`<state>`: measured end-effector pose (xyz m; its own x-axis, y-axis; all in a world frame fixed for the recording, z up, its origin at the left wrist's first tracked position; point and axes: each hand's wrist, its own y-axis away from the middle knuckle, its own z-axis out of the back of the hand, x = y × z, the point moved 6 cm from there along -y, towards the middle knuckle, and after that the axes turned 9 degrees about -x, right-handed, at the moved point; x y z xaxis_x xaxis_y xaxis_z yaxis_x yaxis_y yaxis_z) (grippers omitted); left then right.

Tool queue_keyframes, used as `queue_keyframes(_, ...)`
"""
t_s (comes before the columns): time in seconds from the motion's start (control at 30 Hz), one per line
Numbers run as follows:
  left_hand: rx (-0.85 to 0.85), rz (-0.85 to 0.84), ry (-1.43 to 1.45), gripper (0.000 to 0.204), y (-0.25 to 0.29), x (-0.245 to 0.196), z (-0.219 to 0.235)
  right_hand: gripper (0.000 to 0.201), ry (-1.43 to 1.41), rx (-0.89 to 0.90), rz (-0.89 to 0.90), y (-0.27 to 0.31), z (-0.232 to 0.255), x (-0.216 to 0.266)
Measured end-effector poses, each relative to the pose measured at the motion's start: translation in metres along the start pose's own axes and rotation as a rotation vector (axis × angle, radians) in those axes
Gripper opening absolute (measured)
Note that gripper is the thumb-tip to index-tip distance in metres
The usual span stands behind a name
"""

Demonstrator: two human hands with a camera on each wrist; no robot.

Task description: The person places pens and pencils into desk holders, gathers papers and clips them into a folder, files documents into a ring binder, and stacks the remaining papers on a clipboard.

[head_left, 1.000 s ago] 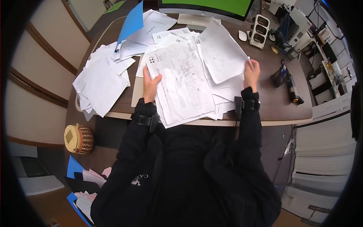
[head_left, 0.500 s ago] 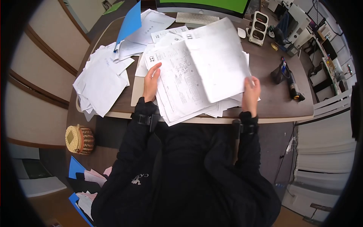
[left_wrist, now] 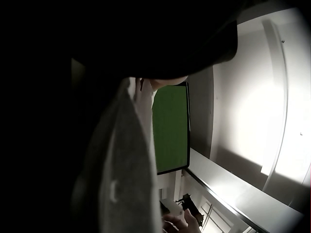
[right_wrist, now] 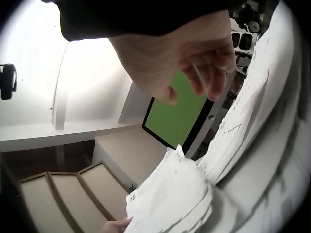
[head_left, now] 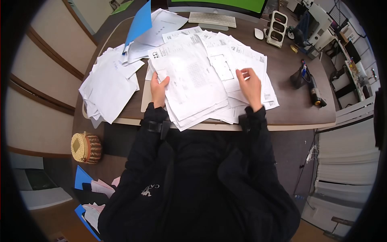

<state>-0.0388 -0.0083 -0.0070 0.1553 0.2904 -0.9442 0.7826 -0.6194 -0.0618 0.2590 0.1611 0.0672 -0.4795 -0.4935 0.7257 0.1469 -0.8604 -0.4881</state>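
Observation:
In the head view, my left hand (head_left: 158,90) grips the left edge of a thick stack of printed sheets (head_left: 193,84), thumb on top. The stack lies tilted at the desk's front edge. My right hand (head_left: 250,89) is over a spread of loose sheets (head_left: 269,90) right of the stack, fingers loosely bent and holding nothing. The right wrist view shows that hand (right_wrist: 180,60) above the papers, the stack (right_wrist: 170,194) below it. Pale paper (left_wrist: 129,170) fills much of the left wrist view; most of the left hand is hidden there.
Another paper pile (head_left: 109,88) and a blue folder (head_left: 139,26) are at the left. Behind are a keyboard (head_left: 211,19) and green-screened monitor (head_left: 225,5). A mouse (head_left: 259,34), white holder (head_left: 277,29) and pen cup (head_left: 298,77) stand right. A woven basket (head_left: 86,148) is lower left.
My right hand has let go of the lifted sheet and moved left and up. The raised sheet no longer stands over the papers, and the stack's top page shows different print. My left hand stays at the edge.

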Motion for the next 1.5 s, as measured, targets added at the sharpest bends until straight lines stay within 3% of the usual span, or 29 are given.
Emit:
queue_keyframes(0.07,-0.001,0.005,0.035,0.047,0.002,-0.002,-0.002,0.046,0.259,0.073,0.000,-0.024,-0.011,-0.021)
queue_keyframes(0.1,0.001,0.019,0.059,0.048,0.003,-0.004,-0.004,0.046,0.258,0.070,0.004,-0.032,-0.020,-0.031)
queue_keyframes(0.17,-0.003,0.028,0.082,0.049,0.003,-0.005,-0.004,0.052,0.535,0.246,0.028,-0.039,-0.044,-0.043)
queue_keyframes(0.3,0.039,0.021,0.095,0.051,-0.001,0.001,-0.003,0.051,0.506,0.430,-0.034,-0.045,-0.063,-0.057)
queue_keyframes(0.37,0.040,0.019,0.073,0.051,0.000,0.003,-0.002,0.041,0.358,0.258,0.054,-0.047,-0.059,-0.063)
queue_keyframes(0.4,0.049,0.032,0.073,0.053,0.000,0.004,-0.002,0.041,0.359,0.259,0.050,-0.046,-0.057,-0.071)
queue_keyframes(0.47,0.052,0.038,0.078,0.055,0.000,0.000,-0.004,0.029,-0.027,-0.087,0.029,-0.053,-0.028,-0.068)
queue_keyframes(0.53,0.036,0.024,0.045,0.061,0.003,-0.003,-0.006,0.019,-0.203,-0.182,-0.093,-0.054,-0.003,-0.071)
queue_keyframes(0.57,0.032,0.025,0.048,0.061,0.005,-0.003,-0.007,0.015,-0.341,-0.169,-0.193,-0.050,0.007,-0.065)
queue_keyframes(0.6,0.001,-0.035,0.042,0.066,0.006,-0.008,-0.008,0.015,-0.341,-0.169,-0.191,-0.047,0.014,-0.060)
queue_keyframes(0.67,-0.027,-0.097,0.037,0.072,0.009,-0.018,-0.013,0.014,-0.636,-0.154,-0.275,-0.043,0.023,-0.059)
queue_keyframes(0.77,0.020,-0.148,0.084,0.077,0.013,-0.029,-0.019,0.018,-0.715,-0.047,-0.308,-0.030,0.031,-0.046)
queue_keyframes(0.87,0.045,-0.163,-0.049,0.068,0.012,-0.025,-0.016,0.023,-0.720,-0.007,-0.335,-0.022,0.037,-0.051)
queue_keyframes(0.93,0.131,-0.093,-0.181,0.054,0.009,-0.015,-0.015,0.023,-0.718,-0.077,-0.352,-0.021,0.046,-0.055)
queue_keyframes(1.13,0.120,0.055,-0.055,0.040,0.009,-0.007,-0.015,0.020,-0.797,-0.331,-0.389,-0.020,0.064,-0.054)
queue_keyframes(1.27,0.147,0.048,0.043,0.039,0.010,-0.010,-0.019,0.024,-0.357,0.047,-0.140,0.000,0.031,-0.002)
queue_keyframes(1.3,0.192,0.033,0.113,0.041,0.009,-0.009,-0.020,0.026,-0.257,0.109,0.048,0.005,0.014,0.004)
queue_keyframes(1.37,0.236,0.020,0.182,0.045,0.012,-0.010,-0.021,0.026,-0.217,0.154,0.068,0.027,-0.019,0.011)
queue_keyframes(1.43,0.167,-0.074,-0.031,0.047,0.011,-0.016,-0.019,0.028,-0.173,0.208,0.078,0.043,-0.038,0.021)
queue_keyframes(1.5,0.178,-0.059,-0.092,0.046,0.006,-0.006,-0.014,0.029,-0.159,0.260,0.052,0.051,-0.049,0.028)
